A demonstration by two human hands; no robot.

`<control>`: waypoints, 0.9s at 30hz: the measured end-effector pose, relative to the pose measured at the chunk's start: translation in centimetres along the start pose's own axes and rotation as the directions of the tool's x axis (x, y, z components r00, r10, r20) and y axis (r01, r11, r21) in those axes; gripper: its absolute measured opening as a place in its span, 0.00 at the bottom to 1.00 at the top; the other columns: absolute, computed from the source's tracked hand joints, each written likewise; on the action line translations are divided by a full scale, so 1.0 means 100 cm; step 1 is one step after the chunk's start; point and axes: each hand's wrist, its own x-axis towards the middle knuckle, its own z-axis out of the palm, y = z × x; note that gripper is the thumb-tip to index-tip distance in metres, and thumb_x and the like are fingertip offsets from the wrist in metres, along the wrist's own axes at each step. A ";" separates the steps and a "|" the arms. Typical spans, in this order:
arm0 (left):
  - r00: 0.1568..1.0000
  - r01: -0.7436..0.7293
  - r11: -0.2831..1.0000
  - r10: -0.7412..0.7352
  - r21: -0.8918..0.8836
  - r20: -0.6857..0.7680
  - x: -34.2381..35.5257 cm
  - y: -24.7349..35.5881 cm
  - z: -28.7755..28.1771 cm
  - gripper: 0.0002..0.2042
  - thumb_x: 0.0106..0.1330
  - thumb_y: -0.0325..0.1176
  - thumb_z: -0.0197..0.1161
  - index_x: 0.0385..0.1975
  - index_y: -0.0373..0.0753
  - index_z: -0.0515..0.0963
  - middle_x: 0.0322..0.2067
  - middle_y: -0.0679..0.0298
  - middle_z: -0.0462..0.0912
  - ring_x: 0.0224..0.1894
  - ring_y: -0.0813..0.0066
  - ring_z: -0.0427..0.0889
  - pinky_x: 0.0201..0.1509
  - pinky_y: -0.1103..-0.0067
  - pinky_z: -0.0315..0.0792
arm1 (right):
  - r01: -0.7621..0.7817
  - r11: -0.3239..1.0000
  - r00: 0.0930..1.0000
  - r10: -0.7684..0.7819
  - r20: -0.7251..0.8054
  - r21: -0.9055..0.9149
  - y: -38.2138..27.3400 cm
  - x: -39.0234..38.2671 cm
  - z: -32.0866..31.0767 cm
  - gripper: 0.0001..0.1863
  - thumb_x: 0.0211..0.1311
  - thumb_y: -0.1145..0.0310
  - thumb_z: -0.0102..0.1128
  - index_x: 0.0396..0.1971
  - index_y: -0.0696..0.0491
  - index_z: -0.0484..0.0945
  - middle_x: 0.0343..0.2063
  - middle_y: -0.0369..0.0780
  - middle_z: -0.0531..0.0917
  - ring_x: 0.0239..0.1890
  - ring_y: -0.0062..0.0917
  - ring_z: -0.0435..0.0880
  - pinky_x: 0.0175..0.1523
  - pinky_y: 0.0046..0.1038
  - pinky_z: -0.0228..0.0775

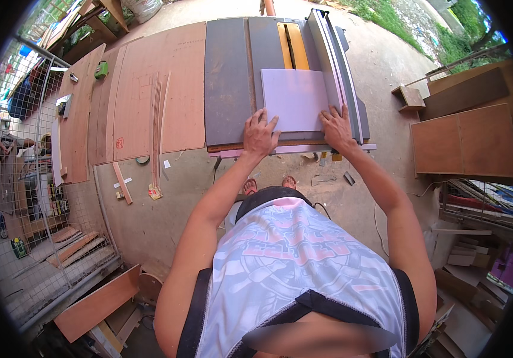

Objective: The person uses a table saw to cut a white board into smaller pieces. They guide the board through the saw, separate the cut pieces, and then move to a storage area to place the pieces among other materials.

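Now, at upper centre, the pale lilac panel (294, 95) is laid on the table saw (228, 77), its lower-left and lower-right edges touched by the left hand (260, 134) and right hand (337, 127), fingers loosely spread, hands apart.

Upper centre: lilac rectangular panel (293, 100) is plain; grey flat saw table (226, 89) shows brown smears. Lower centre: pale-blue fabric shirt (310, 274) bears pink print, black trim (194, 319).

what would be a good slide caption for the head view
Left hand and right hand at the near corners of a pale panel lying flat on a table saw, alongside its fence.
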 end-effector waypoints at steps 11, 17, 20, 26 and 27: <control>1.000 0.006 1.000 -0.006 0.006 0.001 0.003 -0.002 0.002 0.24 0.63 0.44 0.68 0.59 0.46 0.82 0.64 0.43 0.74 0.69 0.52 0.67 0.71 0.61 0.60 | 0.014 1.000 0.999 -0.014 -0.038 0.007 0.001 0.002 0.000 0.26 0.57 0.73 0.66 0.58 0.56 0.79 0.59 0.39 0.80 0.73 0.37 0.66 0.79 0.58 0.37; 1.000 0.010 1.000 -0.010 0.006 0.008 0.006 -0.002 0.002 0.23 0.64 0.44 0.68 0.59 0.46 0.82 0.64 0.42 0.74 0.69 0.52 0.67 0.71 0.61 0.60 | 0.017 1.000 0.998 -0.017 -0.053 0.006 0.002 0.005 0.001 0.26 0.57 0.73 0.66 0.59 0.56 0.79 0.60 0.39 0.80 0.73 0.38 0.66 0.79 0.58 0.37; 1.000 0.009 1.000 -0.009 0.009 0.009 0.008 -0.003 0.001 0.23 0.64 0.44 0.68 0.59 0.46 0.82 0.64 0.43 0.74 0.69 0.52 0.67 0.72 0.61 0.60 | 0.008 1.000 0.999 -0.009 -0.033 -0.001 0.003 0.007 0.001 0.27 0.57 0.73 0.66 0.59 0.56 0.79 0.61 0.39 0.80 0.73 0.38 0.66 0.79 0.59 0.37; 1.000 0.013 1.000 -0.013 0.009 0.009 0.011 -0.003 0.001 0.23 0.63 0.44 0.68 0.58 0.46 0.83 0.64 0.43 0.74 0.69 0.53 0.67 0.71 0.61 0.60 | 0.000 1.000 1.000 0.000 -0.022 -0.010 0.003 0.011 -0.001 0.27 0.57 0.72 0.65 0.60 0.55 0.79 0.61 0.38 0.80 0.73 0.37 0.66 0.79 0.58 0.36; 1.000 0.012 1.000 -0.012 0.010 0.008 0.012 -0.003 0.001 0.23 0.63 0.43 0.68 0.58 0.46 0.83 0.64 0.43 0.74 0.69 0.53 0.67 0.71 0.61 0.60 | -0.001 1.000 1.000 0.001 -0.020 -0.012 0.003 0.011 -0.001 0.27 0.58 0.72 0.66 0.60 0.55 0.79 0.62 0.38 0.79 0.73 0.37 0.66 0.79 0.58 0.36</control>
